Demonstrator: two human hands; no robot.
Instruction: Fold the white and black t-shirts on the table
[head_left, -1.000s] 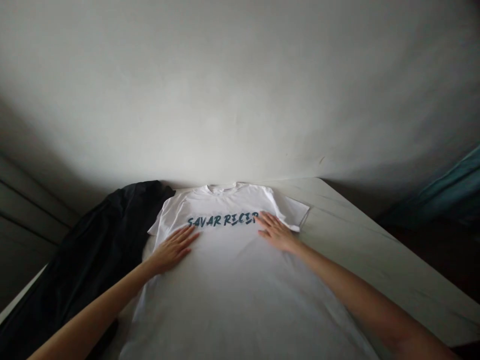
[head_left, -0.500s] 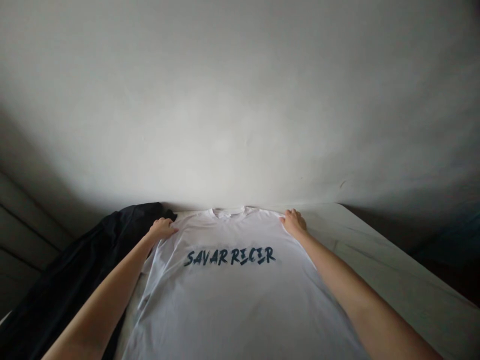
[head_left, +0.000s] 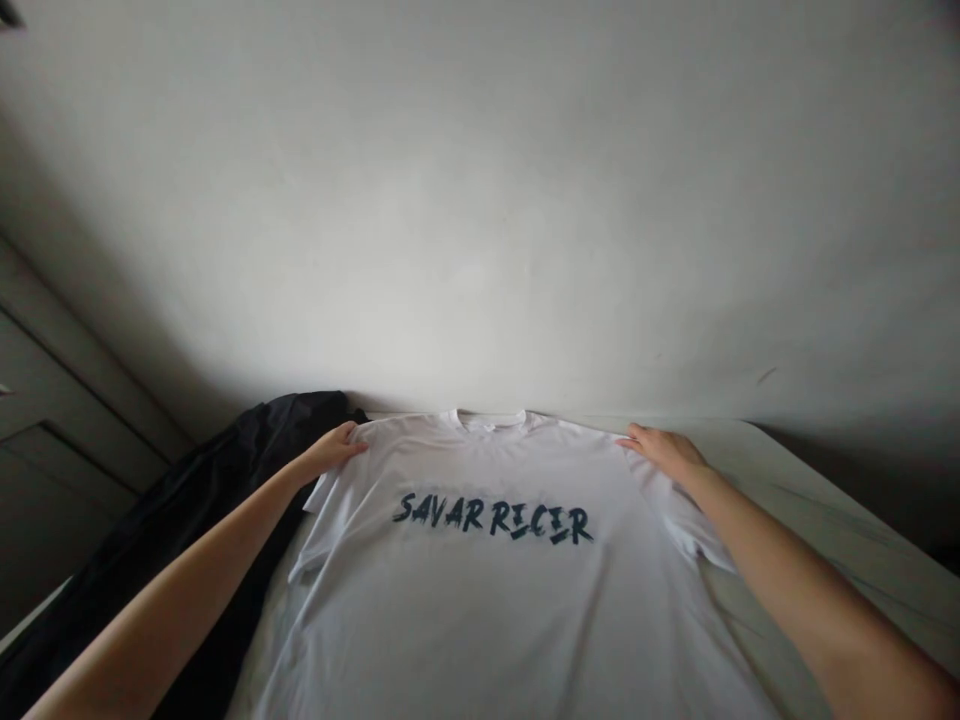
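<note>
— Two questions are raised about a white T-shirt (head_left: 487, 610). How is it held?
— The left hand (head_left: 330, 452) and right hand (head_left: 664, 452) are spread open on the cloth, to either side of the collar (head_left: 489, 420); no clenching is seen.
— How would it be handled?
— It is judged light and soft, so it is best taken near the collar. It is laid on a pale table (head_left: 840, 540), collar at the far edge, with a black garment (head_left: 217, 520) bunched beside it on the left.
</note>
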